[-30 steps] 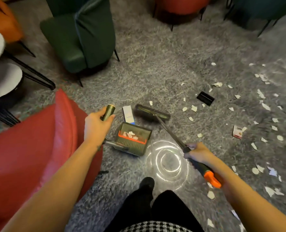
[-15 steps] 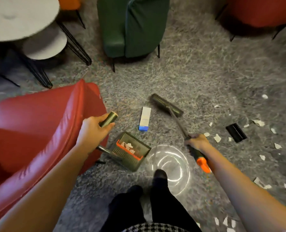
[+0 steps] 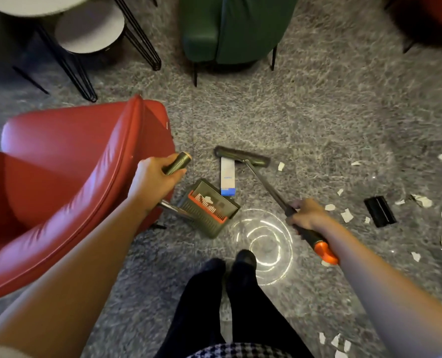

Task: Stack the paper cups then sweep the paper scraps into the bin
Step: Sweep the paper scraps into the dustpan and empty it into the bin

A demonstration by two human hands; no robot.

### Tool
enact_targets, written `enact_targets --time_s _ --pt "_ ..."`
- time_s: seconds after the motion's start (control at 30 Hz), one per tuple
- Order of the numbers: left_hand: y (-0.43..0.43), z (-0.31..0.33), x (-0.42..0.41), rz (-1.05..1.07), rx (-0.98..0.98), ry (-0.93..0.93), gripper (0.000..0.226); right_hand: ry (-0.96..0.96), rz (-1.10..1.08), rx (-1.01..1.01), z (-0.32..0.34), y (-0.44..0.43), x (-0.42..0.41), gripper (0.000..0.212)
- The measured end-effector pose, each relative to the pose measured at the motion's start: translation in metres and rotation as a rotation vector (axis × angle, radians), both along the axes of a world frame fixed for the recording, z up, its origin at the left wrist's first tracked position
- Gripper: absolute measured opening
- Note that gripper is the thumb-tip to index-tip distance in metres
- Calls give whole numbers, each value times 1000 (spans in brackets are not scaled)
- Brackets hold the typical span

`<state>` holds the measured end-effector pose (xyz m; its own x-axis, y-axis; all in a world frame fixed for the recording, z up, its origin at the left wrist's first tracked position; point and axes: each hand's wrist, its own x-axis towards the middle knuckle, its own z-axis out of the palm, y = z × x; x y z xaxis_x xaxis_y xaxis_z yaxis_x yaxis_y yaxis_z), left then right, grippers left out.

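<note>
Head view: dragged white-blue slip (image 3: 227, 177) closer with broom (image 3: 243, 156), now at dustpan (image 3: 211, 209) edge. Gripping dustpan handle with left hand (image 3: 154, 178), broom shaft with right hand (image 3: 308, 215). Leaves most paper scraps (image 3: 346, 216) strewn on carpet (image 3: 318, 112) rightward; sweeping unfinished.

left hand (image 3: 154, 180) grips dustpan handle (image 3: 178, 162); right hand (image 3: 309, 214) grips broom handle (image 3: 311, 236)

Indoor floor view, moderate warm light, wide-angle lens, soft overall.
Bright concentric glare rings (image 3: 264, 244) on the grey carpet (image 3: 318, 112) by the feet. Long sheen along the red chair (image 3: 59, 177). Dim shadow beneath the green chair (image 3: 227, 29). Motion blur on the left forearm (image 3: 67, 267) and on the round tabletops (image 3: 90, 27) upper left. Paper scraps (image 3: 336, 342) lower right smeared. Edges bowed, top corners darker.
</note>
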<state>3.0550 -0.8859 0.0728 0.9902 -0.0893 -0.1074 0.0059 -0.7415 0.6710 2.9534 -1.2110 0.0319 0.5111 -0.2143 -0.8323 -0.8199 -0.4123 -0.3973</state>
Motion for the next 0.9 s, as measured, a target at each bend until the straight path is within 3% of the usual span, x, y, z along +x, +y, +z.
enact_targets --time_s 0.37,0.67,0.9 --pt "4 -2 2 -12 -4 11 40 77 148 96 24 27 -41 49" --pt "4 -5 0 -27 -41 2 39 132 -66 267 39 42 -86 65" --pt "5 -6 -5 -57 -42 3 39 92 -246 351 49 23 -94 61"
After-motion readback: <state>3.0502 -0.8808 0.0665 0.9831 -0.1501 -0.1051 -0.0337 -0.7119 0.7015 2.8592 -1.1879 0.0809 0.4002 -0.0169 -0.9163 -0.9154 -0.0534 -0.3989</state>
